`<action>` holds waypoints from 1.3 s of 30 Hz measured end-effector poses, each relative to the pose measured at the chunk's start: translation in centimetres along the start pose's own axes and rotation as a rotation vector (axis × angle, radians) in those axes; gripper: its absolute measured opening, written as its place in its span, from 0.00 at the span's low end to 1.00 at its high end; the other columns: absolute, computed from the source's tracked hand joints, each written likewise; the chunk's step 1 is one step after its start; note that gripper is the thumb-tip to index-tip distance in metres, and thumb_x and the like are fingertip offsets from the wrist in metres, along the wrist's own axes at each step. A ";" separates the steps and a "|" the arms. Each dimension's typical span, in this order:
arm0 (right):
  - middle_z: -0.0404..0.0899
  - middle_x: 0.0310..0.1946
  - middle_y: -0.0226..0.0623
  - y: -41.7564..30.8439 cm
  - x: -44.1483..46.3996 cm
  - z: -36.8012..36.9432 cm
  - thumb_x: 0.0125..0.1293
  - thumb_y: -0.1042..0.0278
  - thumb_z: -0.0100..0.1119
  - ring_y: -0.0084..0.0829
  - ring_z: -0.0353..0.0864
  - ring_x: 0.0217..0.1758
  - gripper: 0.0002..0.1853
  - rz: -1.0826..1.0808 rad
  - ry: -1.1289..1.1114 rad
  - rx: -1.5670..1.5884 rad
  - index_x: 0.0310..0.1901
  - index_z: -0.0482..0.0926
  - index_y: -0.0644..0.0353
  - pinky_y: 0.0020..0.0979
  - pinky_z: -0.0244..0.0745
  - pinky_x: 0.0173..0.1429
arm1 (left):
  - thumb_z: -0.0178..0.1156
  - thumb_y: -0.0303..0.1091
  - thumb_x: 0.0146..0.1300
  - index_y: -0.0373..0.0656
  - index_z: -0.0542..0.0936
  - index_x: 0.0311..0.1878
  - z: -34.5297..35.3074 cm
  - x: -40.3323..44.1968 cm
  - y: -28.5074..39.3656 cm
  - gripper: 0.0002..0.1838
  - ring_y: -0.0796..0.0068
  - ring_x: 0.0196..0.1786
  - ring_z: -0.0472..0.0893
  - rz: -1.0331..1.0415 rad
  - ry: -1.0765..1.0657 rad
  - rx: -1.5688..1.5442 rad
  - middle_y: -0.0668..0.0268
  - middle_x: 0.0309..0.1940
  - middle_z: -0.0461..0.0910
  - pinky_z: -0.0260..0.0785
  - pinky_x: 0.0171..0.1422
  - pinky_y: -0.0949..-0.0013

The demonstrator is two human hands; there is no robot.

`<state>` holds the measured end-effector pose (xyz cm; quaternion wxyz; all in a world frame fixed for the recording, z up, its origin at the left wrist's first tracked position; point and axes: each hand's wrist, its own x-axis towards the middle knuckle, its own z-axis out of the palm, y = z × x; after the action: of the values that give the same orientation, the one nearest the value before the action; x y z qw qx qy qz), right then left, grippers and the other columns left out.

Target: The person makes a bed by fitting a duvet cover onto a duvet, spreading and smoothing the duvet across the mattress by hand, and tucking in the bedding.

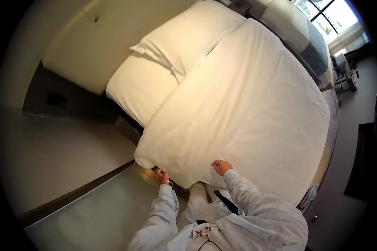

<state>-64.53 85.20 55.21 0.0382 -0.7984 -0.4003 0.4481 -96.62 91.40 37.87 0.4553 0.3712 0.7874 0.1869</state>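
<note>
A white duvet (243, 113) covers most of the bed in front of me, its near edge hanging over the side. My right hand (221, 166) rests at the duvet's near part, fingers curled down and closed on the fabric. Lower and to the left, my left hand (163, 177) is beside the duvet's hanging edge, close to the dark bed frame. Its fingers look slightly apart, with no cloth visible between them. A white pillow (192, 35) lies at the head of the bed, partly over the white sheeted area (142, 83).
A padded headboard (88, 50) and dark bedside panel (63, 94) stand at left. Another bed with a grey-blue runner (316, 52) is near the window (333, 19). At right are a dark screen (360, 161) and a desk with items (345, 75). A frosted panel (100, 209) is below left.
</note>
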 end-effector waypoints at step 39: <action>0.69 0.47 0.40 -15.7 14.5 -16.7 0.55 0.75 0.51 0.31 0.70 0.47 0.23 -0.434 0.397 0.848 0.54 0.62 0.56 0.28 0.68 0.46 | 0.48 0.47 0.59 0.43 0.72 0.43 3.6 24.6 49.5 0.18 0.77 0.35 0.73 0.401 -0.289 -0.151 0.67 0.36 0.75 0.65 0.37 0.74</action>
<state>-57.59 110.56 61.80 0.5259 -0.6810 -0.3249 0.3925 -80.66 142.22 53.06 0.5434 0.5078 0.6085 0.2767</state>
